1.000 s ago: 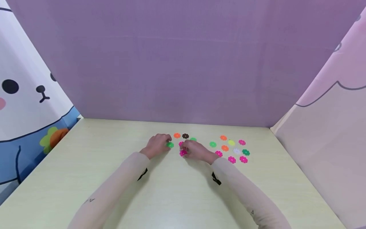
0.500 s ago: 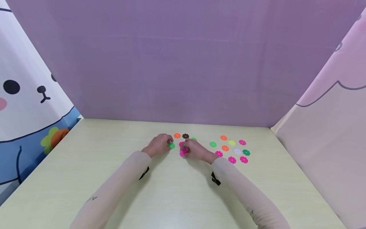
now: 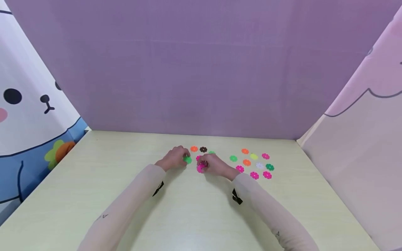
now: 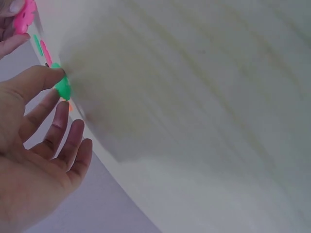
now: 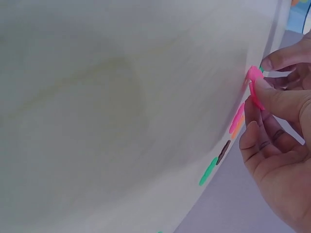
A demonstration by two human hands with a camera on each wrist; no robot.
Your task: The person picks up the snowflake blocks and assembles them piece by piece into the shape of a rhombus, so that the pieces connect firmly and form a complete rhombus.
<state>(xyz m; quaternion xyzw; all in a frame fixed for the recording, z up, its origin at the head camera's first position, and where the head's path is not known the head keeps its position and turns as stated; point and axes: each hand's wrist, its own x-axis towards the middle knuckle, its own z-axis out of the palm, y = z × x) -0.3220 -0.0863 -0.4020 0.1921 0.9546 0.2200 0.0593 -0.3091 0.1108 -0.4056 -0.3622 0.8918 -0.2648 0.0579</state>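
My left hand (image 3: 173, 158) pinches a green flower-shaped disc (image 4: 63, 86) between thumb and index finger, the other fingers loosely bent in the left wrist view. Just to its right, my right hand (image 3: 217, 165) pinches a pink flower-shaped disc (image 5: 258, 97) with thumb and fingertips. Another pink shape (image 5: 253, 73) overlaps that disc at its upper edge in the right wrist view. Behind the hands lie an orange disc (image 3: 194, 149) and a dark brown disc (image 3: 203, 149). A further pink disc (image 5: 237, 118) and a green one (image 5: 209, 171) lie close by, partly hidden by the right hand in the head view.
To the right, several flower discs lie spread on the pale tabletop (image 3: 194, 216), among them a yellow one (image 3: 253, 156), a white one (image 3: 259, 165) and a dark green one (image 3: 269, 167). A purple backdrop (image 3: 201, 69) rises at the table's far edge.
My left hand has shifted slightly right with the green disc. In my right fingers the pink shape has turned a little, a second pink patch now showing between them. The discs on the right lie as before.
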